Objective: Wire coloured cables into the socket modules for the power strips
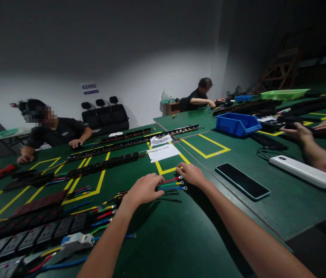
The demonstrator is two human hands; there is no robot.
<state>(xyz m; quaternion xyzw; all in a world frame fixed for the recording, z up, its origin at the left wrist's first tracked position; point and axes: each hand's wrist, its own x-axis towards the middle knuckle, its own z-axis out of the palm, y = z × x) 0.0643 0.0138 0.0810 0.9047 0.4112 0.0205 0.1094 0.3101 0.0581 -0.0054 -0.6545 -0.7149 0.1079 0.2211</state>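
Note:
My left hand (145, 188) is closed around a small bundle of wires (167, 185). Red, green and blue wires come out past its fingertips, each tipped with a metal ring terminal (184, 188). Two dark wires lie just below them. My right hand (191, 174) is beside the terminals with its fingers curled in; whether anything is between them is hidden. To the left lie rows of black socket strips (39, 235), with colored wires ending in more ring terminals (114, 212). A white circuit breaker (77, 241) is wired in at the near end.
A phone (242, 180) and a white power bank (304, 171) lie to the right, below a blue bin (238, 124). White paper (164, 153) lies ahead. Two people sit across the green table (163, 239); another person's hands (304, 139) reach in from the right.

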